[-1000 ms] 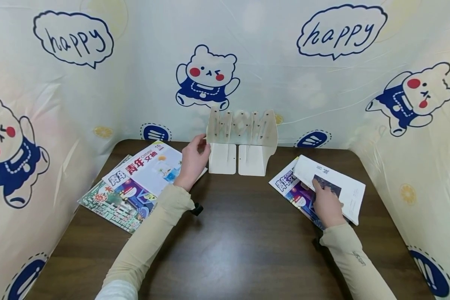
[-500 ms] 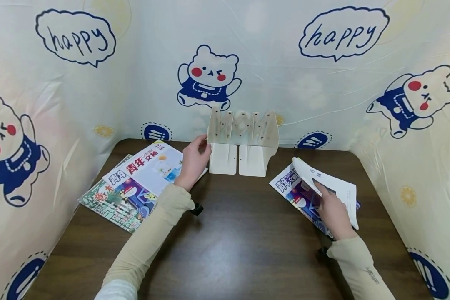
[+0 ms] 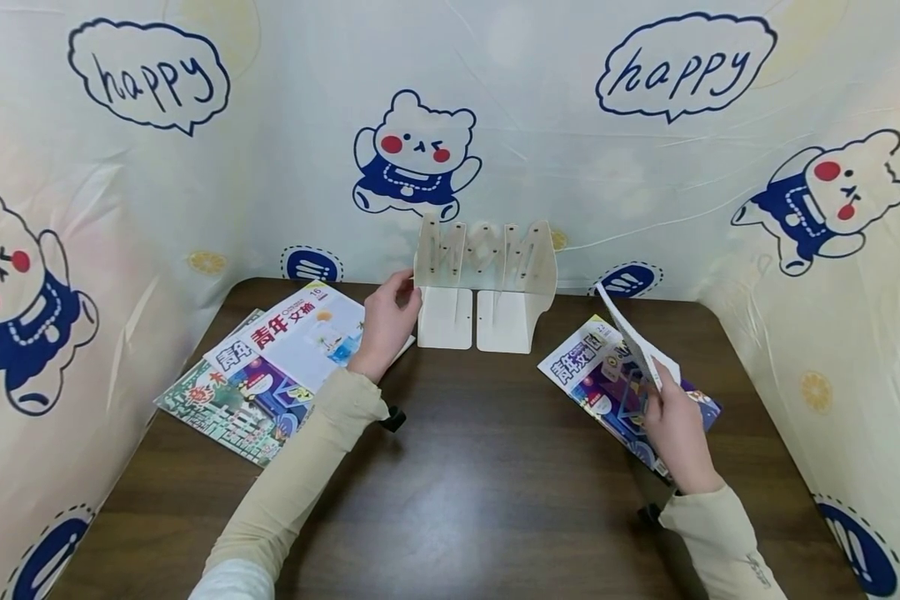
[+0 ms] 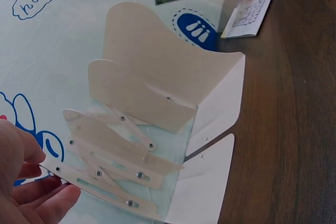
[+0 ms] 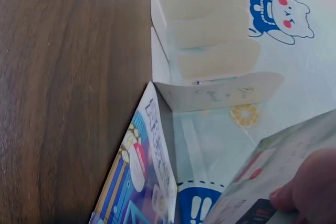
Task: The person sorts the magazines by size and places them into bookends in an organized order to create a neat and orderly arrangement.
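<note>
left hand: fingers steadying cream bookstand at table's 12 o'clock
right hand: gripping tilted magazine, 3 o'clock
step: lifting magazine
next: likely stand it upright in bookstand

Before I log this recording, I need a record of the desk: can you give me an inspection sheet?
Surface: dark wooden table.
Job's things: white-covered magazine lifted on edge above a purple-covered magazine; cream folding book stand upright at the back edge.
Clutter: overlapping magazine pile on the left.
Hands: left hand touches the stand's left side; right hand grips the white-covered magazine.
Cables: nothing seen.
Surroundings: bear-print sheet on three sides.
</note>
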Tool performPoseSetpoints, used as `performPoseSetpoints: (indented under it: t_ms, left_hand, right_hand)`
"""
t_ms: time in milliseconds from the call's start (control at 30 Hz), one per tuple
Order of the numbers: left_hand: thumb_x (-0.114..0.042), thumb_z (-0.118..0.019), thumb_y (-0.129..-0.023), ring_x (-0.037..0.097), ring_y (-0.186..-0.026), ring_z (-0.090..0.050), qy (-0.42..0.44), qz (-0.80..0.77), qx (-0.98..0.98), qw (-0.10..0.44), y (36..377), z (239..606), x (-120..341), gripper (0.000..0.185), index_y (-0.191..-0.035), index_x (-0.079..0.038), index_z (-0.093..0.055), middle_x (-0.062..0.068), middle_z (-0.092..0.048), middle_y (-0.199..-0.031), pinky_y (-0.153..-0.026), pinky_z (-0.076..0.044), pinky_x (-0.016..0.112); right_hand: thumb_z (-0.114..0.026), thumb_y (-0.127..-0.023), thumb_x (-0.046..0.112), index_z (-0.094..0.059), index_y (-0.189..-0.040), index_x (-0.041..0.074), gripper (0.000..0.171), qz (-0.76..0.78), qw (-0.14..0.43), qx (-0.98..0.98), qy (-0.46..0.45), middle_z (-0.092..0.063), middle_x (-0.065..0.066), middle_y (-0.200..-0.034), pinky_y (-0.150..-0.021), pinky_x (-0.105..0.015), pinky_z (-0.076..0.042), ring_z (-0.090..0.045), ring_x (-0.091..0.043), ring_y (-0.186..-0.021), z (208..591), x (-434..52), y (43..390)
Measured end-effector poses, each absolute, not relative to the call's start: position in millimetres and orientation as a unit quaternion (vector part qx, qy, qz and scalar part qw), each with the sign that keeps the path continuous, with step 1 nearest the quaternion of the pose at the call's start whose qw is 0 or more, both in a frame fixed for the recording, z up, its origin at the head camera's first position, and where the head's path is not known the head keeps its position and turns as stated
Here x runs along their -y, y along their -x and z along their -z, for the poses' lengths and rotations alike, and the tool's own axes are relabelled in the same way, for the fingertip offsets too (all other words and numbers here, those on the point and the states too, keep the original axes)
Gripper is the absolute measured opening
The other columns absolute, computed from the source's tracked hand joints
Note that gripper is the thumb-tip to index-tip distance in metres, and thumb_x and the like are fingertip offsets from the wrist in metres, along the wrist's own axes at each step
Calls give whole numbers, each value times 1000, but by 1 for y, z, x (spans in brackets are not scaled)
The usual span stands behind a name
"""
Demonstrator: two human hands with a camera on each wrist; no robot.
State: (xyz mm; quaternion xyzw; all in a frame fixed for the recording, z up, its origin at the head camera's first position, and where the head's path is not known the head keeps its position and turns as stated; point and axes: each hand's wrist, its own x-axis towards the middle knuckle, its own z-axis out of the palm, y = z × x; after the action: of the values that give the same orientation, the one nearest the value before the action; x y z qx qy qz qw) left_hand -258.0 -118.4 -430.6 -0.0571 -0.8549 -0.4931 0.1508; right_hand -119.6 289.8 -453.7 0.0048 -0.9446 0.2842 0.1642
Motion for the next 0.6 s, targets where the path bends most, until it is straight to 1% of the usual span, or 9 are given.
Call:
performPoseSetpoints:
  t_ms: [100, 133, 200, 233, 267, 367, 467, 600]
  left_hand:
    - [-20, -59, -106, 30, -117, -67, 54, 494, 855, 148, 258, 430, 119, 37, -141, -8, -62, 16, -68, -132, -103, -55, 44]
    - [-20, -59, -106, 29, -118, -67, 54, 495, 855, 146, 257, 430, 119, 37, -142, -8, -62, 16, -68, -133, -103, -55, 45]
    - [-20, -58, -106, 29, -117, -67, 56, 494, 855, 147, 258, 430, 119, 37, -141, -7, -62, 16, -69, -132, -102, -56, 44]
    - [-20, -58, -106, 29, -117, -67, 57, 493, 856, 148, 258, 430, 119, 37, -141, -7, -62, 16, -69, -131, -101, -56, 44]
    - [-21, -58, -106, 29, -116, -68, 57, 491, 856, 150, 258, 431, 119, 37, -141, -7, -62, 16, -69, -131, -100, -56, 44]
    - [-20, -57, -106, 28, -114, -69, 60, 486, 858, 156, 259, 431, 119, 36, -140, -6, -63, 16, -70, -128, -97, -57, 43]
    - [-20, -57, -106, 29, -113, -69, 63, 486, 857, 160, 259, 432, 119, 37, -140, -6, -63, 16, -70, -128, -96, -58, 44]
    - [-20, -58, -107, 29, -113, -68, 62, 485, 858, 160, 259, 432, 119, 37, -140, -6, -63, 16, -70, -128, -97, -58, 44]
  right_hand:
    - [-51, -103, -4, -50, -144, -4, 41, -310, 194, 931, -2, -63, -41, -123, -77, -69, -53, -67, -55, -93, 453, -287, 117]
    - [-51, -104, -4, -51, -142, -5, 39, -317, 204, 926, 0, -64, -41, -121, -72, -68, -53, -67, -53, -88, 452, -286, 117]
    - [-51, -104, -2, -50, -141, -8, 37, -330, 216, 919, 5, -63, -42, -121, -70, -68, -54, -68, -54, -89, 452, -285, 116]
    - [-51, -105, -1, -51, -141, -8, 37, -337, 221, 915, 10, -63, -42, -122, -70, -68, -55, -68, -55, -91, 451, -284, 115]
    - [-51, -105, 0, -50, -141, -9, 36, -342, 223, 913, 14, -63, -41, -123, -73, -70, -56, -68, -57, -95, 450, -283, 115]
    - [-52, -105, 0, -50, -140, -9, 37, -356, 227, 906, 22, -61, -41, -128, -81, -74, -52, -64, -62, -107, 447, -281, 114]
    - [-53, -105, 0, -51, -138, -9, 35, -369, 229, 900, 22, -61, -40, -130, -84, -76, -48, -62, -63, -109, 443, -278, 113]
    - [-53, -106, 2, -51, -138, -8, 34, -389, 221, 894, 28, -60, -39, -132, -86, -76, -47, -62, -62, -111, 437, -273, 110]
